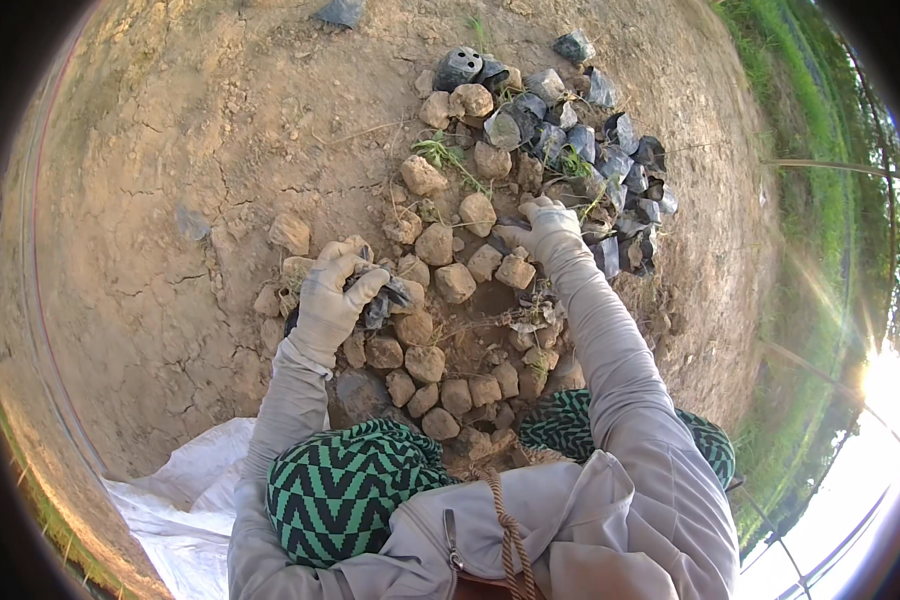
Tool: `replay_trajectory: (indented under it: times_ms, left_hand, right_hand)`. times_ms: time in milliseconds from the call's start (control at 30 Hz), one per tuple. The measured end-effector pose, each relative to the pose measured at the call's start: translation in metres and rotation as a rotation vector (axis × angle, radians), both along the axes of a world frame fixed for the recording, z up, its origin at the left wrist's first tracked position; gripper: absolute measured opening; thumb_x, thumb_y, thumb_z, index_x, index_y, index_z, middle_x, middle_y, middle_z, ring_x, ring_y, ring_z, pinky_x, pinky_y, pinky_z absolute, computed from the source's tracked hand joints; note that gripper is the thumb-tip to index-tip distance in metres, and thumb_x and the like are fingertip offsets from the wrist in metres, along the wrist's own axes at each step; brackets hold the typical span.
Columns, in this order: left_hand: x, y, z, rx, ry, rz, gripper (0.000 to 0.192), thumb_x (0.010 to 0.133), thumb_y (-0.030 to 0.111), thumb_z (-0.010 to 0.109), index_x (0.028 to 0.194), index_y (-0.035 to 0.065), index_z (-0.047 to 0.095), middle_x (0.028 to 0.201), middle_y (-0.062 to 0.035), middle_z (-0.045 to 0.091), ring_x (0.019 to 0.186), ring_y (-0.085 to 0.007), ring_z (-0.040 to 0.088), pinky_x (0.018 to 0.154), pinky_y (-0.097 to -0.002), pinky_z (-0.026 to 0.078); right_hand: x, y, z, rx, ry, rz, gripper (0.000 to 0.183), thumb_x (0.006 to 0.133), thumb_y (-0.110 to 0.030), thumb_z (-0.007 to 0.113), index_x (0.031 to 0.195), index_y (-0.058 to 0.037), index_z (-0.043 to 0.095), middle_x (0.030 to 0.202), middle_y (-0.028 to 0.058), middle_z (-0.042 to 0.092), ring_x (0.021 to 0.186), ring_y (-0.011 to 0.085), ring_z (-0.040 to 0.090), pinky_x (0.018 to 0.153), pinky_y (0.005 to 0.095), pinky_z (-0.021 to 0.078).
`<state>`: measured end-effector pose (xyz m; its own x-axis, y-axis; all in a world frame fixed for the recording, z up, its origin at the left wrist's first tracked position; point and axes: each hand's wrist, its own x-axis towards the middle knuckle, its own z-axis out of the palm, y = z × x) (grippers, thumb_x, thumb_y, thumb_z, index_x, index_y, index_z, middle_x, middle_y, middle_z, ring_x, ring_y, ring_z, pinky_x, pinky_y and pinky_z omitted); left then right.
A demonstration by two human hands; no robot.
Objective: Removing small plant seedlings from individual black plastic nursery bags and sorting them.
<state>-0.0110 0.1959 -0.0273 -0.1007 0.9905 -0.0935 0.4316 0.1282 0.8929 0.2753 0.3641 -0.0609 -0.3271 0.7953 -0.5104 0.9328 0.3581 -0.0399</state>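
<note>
My left hand [337, 292], in a pale glove, grips crumpled black plastic film [381, 301] at the left side of a group of soil clods [455, 283]. My right hand [544, 225], gloved too, reaches to the near left edge of a heap of black plastic nursery bags [581, 142]; its fingertips point away from me, and whether they hold something cannot be told. A dark scrap shows beside its thumb. Between my hands and my knees lie several blocky clods, some in rough rows. Green weeds [439, 150] lie among the clods beyond my hands.
A bag with round holes [459, 69] lies at the heap's far end. One more piece of black plastic [340, 12] is at the top. Cracked dry soil [157, 300] stretches left. A white sheet [187, 495] lies near my left knee. Grass [802, 150] borders the right.
</note>
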Motion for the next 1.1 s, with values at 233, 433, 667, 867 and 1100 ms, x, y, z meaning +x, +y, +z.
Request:
replay_trajectory:
  times_ms: [233,433,667,867,1100]
  left_hand:
    - [0.002,-0.006,-0.009,-0.1,-0.291,0.16,0.016,0.082,0.014,0.068,0.085,-0.0013,0.064,0.078,-0.0032,0.063,0.068,-0.0081,0.055,0.061,-0.0252,0.044]
    - [0.012,-0.001,-0.002,-0.194,-0.411,0.176,0.003,0.086,0.007,0.062,0.084,0.0042,0.061,0.068,0.0076,0.052,0.06,-0.0002,0.044,0.052,-0.0175,0.035]
    - [0.021,0.001,-0.001,-0.104,-0.537,0.185,0.022,0.085,0.002,0.062,0.107,0.003,0.059,0.088,0.0018,0.056,0.064,-0.0021,0.048,0.055,-0.0173,0.041]
    - [0.019,-0.007,0.008,-0.145,-0.467,0.101,0.028,0.086,0.005,0.063,0.113,0.0026,0.06,0.087,0.0042,0.057,0.07,-0.0019,0.048,0.063,-0.0174,0.041]
    - [0.01,-0.019,0.023,-0.149,-0.385,0.066,0.029,0.086,0.008,0.063,0.115,0.0011,0.059,0.09,0.0055,0.058,0.075,-0.0021,0.049,0.069,-0.0177,0.042]
  right_hand:
    - [0.006,-0.035,-0.007,0.125,0.01,-0.046,0.044,0.083,-0.051,0.055,0.1,-0.0109,0.063,0.109,0.0073,0.061,0.11,0.026,0.051,0.097,0.0407,0.0356]
    - [0.037,-0.065,-0.041,-0.317,1.186,-0.609,0.039,0.081,-0.02,0.069,0.116,-0.0096,0.056,0.093,0.0027,0.06,0.085,0.0143,0.058,0.077,0.0244,0.0479]
    - [0.047,-0.097,-0.07,-0.494,0.708,-0.817,0.034,0.09,-0.026,0.057,0.116,-0.0038,0.06,0.089,0.0089,0.063,0.088,0.0167,0.06,0.08,0.0262,0.0485]
    - [-0.01,-0.134,-0.056,-0.195,1.08,-0.709,0.037,0.081,-0.023,0.068,0.112,-0.0048,0.055,0.105,0.0129,0.06,0.099,0.0226,0.058,0.085,0.0326,0.046]
    - [-0.082,-0.111,-0.026,-0.408,1.071,-0.448,0.03,0.075,-0.009,0.073,0.101,-0.0047,0.059,0.095,0.0076,0.061,0.087,0.0157,0.058,0.078,0.0288,0.0487]
